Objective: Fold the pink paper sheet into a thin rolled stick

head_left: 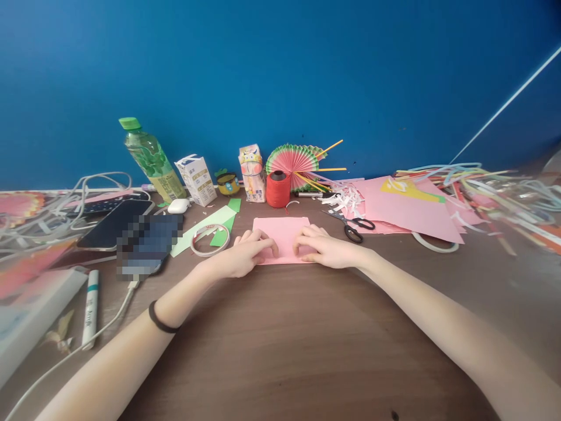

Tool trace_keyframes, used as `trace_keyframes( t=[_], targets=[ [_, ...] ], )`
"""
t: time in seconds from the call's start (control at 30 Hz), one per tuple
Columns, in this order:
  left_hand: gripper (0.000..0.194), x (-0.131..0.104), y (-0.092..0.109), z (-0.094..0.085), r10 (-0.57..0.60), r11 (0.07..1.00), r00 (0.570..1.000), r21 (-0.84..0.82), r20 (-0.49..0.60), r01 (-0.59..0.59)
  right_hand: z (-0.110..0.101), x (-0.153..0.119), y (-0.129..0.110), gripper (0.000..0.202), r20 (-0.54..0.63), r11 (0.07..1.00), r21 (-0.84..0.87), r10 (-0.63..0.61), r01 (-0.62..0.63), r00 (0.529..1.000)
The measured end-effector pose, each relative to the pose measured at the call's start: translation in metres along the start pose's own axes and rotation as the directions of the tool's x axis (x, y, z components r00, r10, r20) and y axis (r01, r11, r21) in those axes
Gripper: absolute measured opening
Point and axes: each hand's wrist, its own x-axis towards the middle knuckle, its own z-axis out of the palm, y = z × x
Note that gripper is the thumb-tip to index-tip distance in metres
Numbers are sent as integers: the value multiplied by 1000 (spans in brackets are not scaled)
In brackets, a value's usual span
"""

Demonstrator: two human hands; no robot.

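Note:
A pink sheet of paper (284, 231) lies on the dark wooden table in front of me, its near edge running between my two hands. My left hand (245, 254) is at its near left corner, the fingers curled and holding the paper, the thumb mostly hidden. At the near right corner my right hand (324, 245) bends its fingers over the sheet, with the thumb low by the edge. Black-handled scissors (353, 225) lie right of the paper. A roll of tape (210, 252) rests to the left, close to my left wrist.
Behind the paper stand a red thread spool (278, 190), a folded paper fan (291, 159) and a small carton (252, 175). Left are a bottle (153, 161), a milk carton (197, 180), phones (116, 225) and a marker (90, 310). Pink sheets (405, 207) and paper scraps (346, 199) lie right.

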Motion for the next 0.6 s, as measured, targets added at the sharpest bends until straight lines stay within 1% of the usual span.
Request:
trace_keyframes(
  t=[0.1, 0.17, 0.27, 0.43, 0.53, 0.6],
  targets=[
    [33, 0, -1, 0, 60, 998, 998, -25, 22, -59, 2, 1, 1, 34, 33, 997, 37, -64, 63, 997],
    [35, 1, -3, -1, 66, 997, 997, -37, 42, -65, 3, 2, 3, 40, 57, 995, 30, -99, 97, 993],
    [34, 1, -3, -2, 42, 998, 997, -40, 69, -39, 4, 2, 6, 41, 75, 993, 27, -120, 119, 990],
    [35, 1, 1, -4, -5, 1000, 996, -28, 86, 8, 6, 2, 8, 38, 68, 992, 49, -120, 117, 990],
    [33, 2, -1, -3, -1, 999, 997, -44, 77, 5, 5, 2, 9, 39, 63, 991, 50, -123, 120, 990],
    [29, 3, -6, -1, 12, 998, 998, -62, 64, -8, 5, 2, 10, 35, 55, 990, 58, -132, 129, 990]
  ],
)
